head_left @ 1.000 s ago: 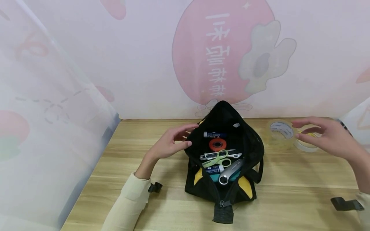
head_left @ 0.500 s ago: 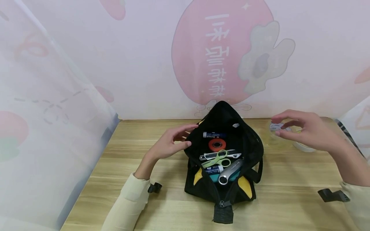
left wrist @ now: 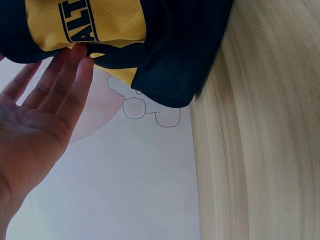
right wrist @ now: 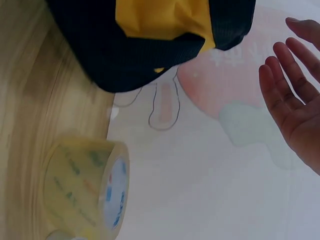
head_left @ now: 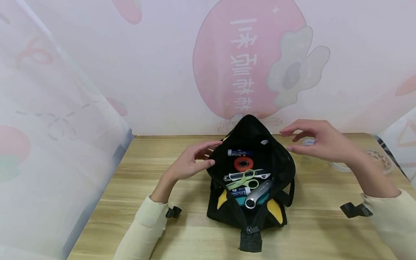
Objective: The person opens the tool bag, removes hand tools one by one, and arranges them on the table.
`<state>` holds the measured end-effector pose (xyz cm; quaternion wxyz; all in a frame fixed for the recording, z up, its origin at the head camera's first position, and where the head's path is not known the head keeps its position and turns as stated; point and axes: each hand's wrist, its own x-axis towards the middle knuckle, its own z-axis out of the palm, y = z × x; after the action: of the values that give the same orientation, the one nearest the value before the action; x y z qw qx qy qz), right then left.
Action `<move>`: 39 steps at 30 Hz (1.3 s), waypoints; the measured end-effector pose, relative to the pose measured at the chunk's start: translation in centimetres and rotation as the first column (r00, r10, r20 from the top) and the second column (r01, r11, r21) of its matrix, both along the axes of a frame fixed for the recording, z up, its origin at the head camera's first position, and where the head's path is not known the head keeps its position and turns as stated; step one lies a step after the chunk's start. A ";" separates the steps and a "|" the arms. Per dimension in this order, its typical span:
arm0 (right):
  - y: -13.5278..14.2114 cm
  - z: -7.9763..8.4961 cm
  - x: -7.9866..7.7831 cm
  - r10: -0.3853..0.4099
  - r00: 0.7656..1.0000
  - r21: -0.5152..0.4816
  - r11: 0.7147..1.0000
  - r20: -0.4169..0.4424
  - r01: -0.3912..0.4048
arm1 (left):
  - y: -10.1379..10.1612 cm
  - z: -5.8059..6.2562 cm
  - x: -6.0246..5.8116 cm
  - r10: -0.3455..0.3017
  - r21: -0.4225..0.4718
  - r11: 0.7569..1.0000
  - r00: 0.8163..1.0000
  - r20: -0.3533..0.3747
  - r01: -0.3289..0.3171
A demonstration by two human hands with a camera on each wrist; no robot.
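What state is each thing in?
Black and yellow fabric bag: open, partly filled.
Light green scissors: in bag, blades unclear.
Round red disc: lying in bag.
Long grey tool: lying in bag.
Clear yellowish tape roll: flat on wooden table.
Left hand: touching bag.
Right hand: empty, apart from bag.

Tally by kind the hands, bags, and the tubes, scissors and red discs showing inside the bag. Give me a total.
Hands: 2 (left hand, right hand)
Bag: 1
Tubes: 2 (upper tube, lower tube)
Scissors: 1
Red disc: 1
Total: 7
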<state>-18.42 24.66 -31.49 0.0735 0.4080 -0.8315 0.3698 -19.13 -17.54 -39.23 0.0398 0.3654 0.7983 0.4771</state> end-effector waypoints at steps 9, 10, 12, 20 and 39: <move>-3.0 0.8 -0.7 0.078 0.997 0.026 0.997 -0.008 -0.077 | 0.0 0.0 -0.1 0.002 -0.003 1.000 1.000 0.009 -0.002; -3.4 0.7 -0.9 0.081 0.997 0.031 0.996 -0.004 -0.081 | 0.0 0.0 -0.1 0.001 -0.002 1.000 1.000 0.011 -0.001; -4.0 0.6 -1.1 0.085 0.996 0.045 0.995 0.009 -0.085 | -0.1 -0.1 -0.1 -0.003 0.002 1.000 1.000 0.013 0.003; -6.7 0.6 -1.7 0.100 0.990 0.100 0.989 0.100 -0.110 | -0.5 -0.3 0.1 -0.002 0.016 1.000 1.000 0.010 0.002; -11.1 -2.2 -2.8 0.138 0.955 0.226 0.953 0.261 -0.200 | -0.6 -0.2 0.4 -0.007 0.016 1.000 1.000 -0.001 0.007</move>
<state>-21.24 13.52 -33.64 -0.1128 0.4359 -0.8358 0.3142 -18.77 -18.14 -39.48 0.0383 0.3686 0.7932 0.4831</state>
